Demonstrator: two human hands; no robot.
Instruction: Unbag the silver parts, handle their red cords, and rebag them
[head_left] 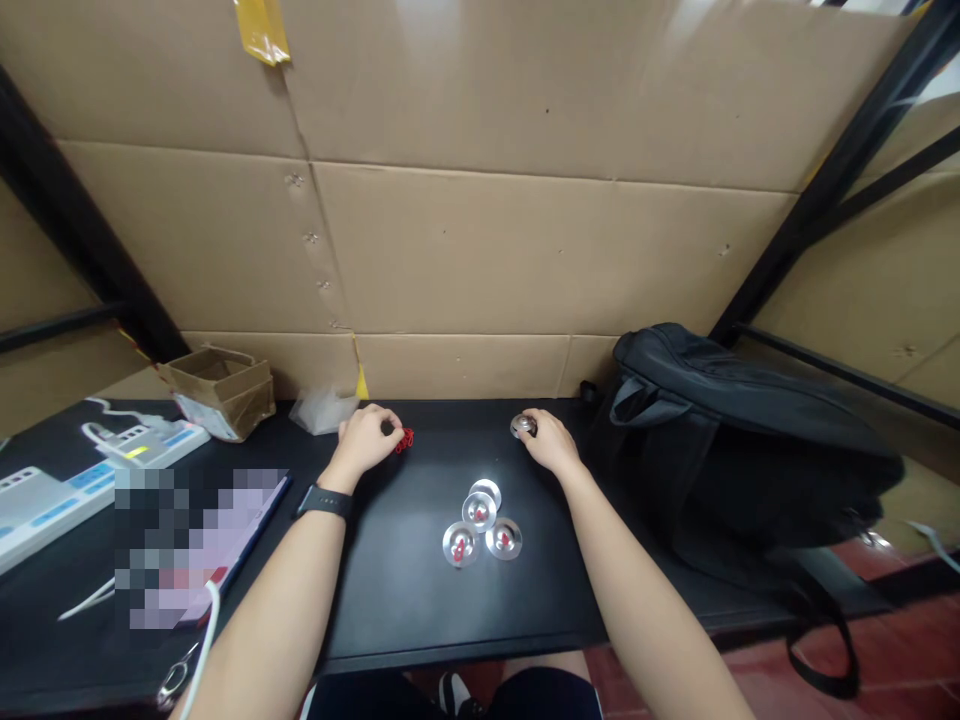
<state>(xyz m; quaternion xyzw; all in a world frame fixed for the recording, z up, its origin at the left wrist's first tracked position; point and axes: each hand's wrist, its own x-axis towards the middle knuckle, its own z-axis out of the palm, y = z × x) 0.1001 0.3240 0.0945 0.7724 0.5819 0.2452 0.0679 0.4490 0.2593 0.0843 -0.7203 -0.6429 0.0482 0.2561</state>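
Head view: four shiny metal discs [480, 523], three showing red, lie clustered on a black table [397, 600], between the forearms [300, 570] and nearer the wearer than either hand. Farther out, the left hand [365, 440] curls against a red cord [405, 440], its grip unclear; the right hand [552, 441] grips a silvery round piece [519, 428]. Behind stands a cardboard wall [480, 250].

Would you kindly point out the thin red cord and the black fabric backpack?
Thin red cord [405, 440], head view: middle of its visible tangle.
Black fabric backpack [742, 450], head view: middle of its body.
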